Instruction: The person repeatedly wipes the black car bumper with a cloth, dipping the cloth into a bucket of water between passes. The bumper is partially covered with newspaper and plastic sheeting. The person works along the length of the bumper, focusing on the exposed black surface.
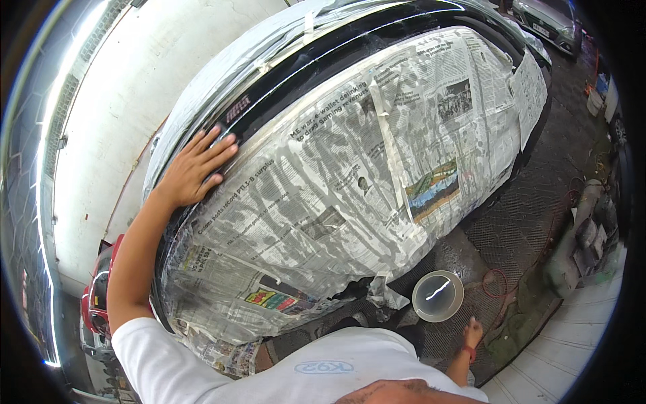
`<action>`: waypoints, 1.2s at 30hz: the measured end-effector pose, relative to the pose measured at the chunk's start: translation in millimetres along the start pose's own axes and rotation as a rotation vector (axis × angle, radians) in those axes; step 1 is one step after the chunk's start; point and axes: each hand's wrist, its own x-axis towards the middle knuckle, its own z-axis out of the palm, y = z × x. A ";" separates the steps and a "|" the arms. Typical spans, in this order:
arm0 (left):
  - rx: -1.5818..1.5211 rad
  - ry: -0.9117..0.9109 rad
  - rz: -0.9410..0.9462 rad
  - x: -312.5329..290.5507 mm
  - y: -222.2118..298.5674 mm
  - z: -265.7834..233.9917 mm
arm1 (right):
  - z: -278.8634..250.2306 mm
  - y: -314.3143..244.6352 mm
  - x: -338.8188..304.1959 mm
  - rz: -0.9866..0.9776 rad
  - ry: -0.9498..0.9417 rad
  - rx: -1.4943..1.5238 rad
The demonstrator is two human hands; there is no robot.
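My left hand [195,168] lies on a glossy black strip of car body [269,101], fingers stretched out and a little apart. Something small and greyish shows by its fingertips; I cannot make out what it is. Below the strip, wet, wrinkled newspaper [323,195] covers the side of the car, with masking tape [387,138] along its seams. My right hand [473,333], a red band on its wrist, hangs low at my side near a round pail [460,296] of liquid. Its fingers look loosely apart, with nothing visible in them.
Pale sheeting [202,87] covers the car's upper part. A red vehicle [101,286] stands at the left, a silver car [548,23] at the far right. A red hose [498,289] lies on the dark floor beside a greenish tank [562,266]. A white wall [114,128] rises beyond.
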 end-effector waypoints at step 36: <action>0.086 0.316 0.157 335.7 39.8 -56.5 | -41.7 164.0 -27.9 0.495 0.097 -0.418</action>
